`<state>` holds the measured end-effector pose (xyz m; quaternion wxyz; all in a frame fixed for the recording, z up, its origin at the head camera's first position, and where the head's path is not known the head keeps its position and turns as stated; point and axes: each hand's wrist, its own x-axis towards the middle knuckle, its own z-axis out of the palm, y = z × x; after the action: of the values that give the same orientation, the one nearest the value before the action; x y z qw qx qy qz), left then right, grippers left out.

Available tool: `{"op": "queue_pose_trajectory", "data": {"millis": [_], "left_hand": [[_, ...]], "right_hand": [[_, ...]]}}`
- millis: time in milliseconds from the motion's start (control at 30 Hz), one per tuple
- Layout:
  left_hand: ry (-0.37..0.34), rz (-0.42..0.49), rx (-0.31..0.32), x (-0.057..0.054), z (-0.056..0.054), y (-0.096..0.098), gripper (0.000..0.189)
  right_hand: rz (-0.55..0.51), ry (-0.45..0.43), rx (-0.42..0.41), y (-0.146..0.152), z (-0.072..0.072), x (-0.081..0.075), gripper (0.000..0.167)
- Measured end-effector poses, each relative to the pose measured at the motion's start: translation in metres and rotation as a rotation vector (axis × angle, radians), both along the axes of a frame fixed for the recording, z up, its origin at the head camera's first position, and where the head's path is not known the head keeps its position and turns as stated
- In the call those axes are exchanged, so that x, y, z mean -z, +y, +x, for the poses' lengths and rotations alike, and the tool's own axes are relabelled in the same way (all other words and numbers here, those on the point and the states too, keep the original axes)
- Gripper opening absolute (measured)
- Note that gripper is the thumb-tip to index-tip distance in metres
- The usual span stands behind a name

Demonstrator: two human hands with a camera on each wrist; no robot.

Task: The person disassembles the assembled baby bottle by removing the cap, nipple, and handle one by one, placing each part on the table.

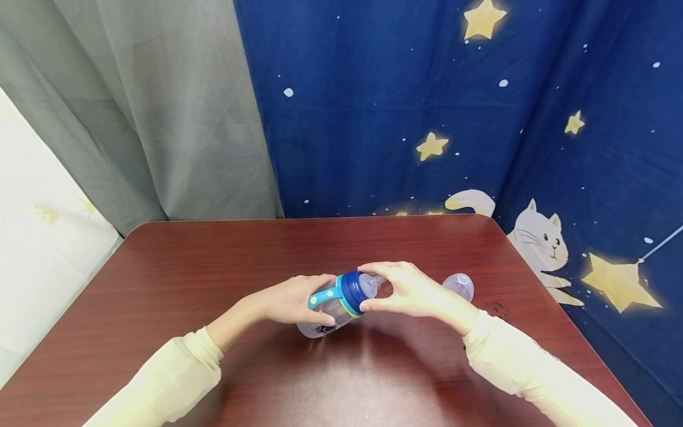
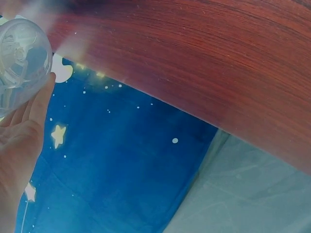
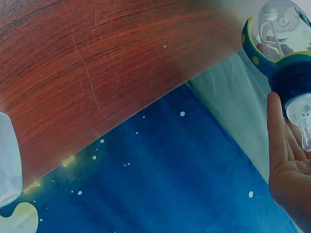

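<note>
Left grip [image 1: 293, 299] covers part of the bottle [image 1: 341, 306]; dark print [image 1: 324, 329] under its thumb too small to make out. Clear cap [image 1: 460, 283] toward table's right edge: lower part behind right grip's [image 1: 408, 290] wrist. Table [image 1: 213, 261] near edge out of head view. Both wrist views crop the bottle.

Bottle [image 1: 329, 308] is shiny see-through plastic, collar [image 1: 352, 292] smooth blue plastic, cap [image 1: 459, 286] glossy clear plastic; bench [image 1: 213, 249] looks like glossy, scratched wood, curtains [image 1: 363, 118] matt creased cloth.
</note>
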<state>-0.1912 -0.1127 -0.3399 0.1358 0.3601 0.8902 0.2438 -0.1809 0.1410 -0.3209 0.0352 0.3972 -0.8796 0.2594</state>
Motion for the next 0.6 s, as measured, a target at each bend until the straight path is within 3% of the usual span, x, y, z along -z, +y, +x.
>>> {"op": "queue_pose_trajectory", "data": {"millis": [600], "left_hand": [[-0.003, 0.009, 0.031, 0.0008, 0.0024, 0.0067, 0.075]], "right_hand": [[0.028, -0.012, -0.009, 0.0049, 0.0033, 0.0005, 0.066]]}}
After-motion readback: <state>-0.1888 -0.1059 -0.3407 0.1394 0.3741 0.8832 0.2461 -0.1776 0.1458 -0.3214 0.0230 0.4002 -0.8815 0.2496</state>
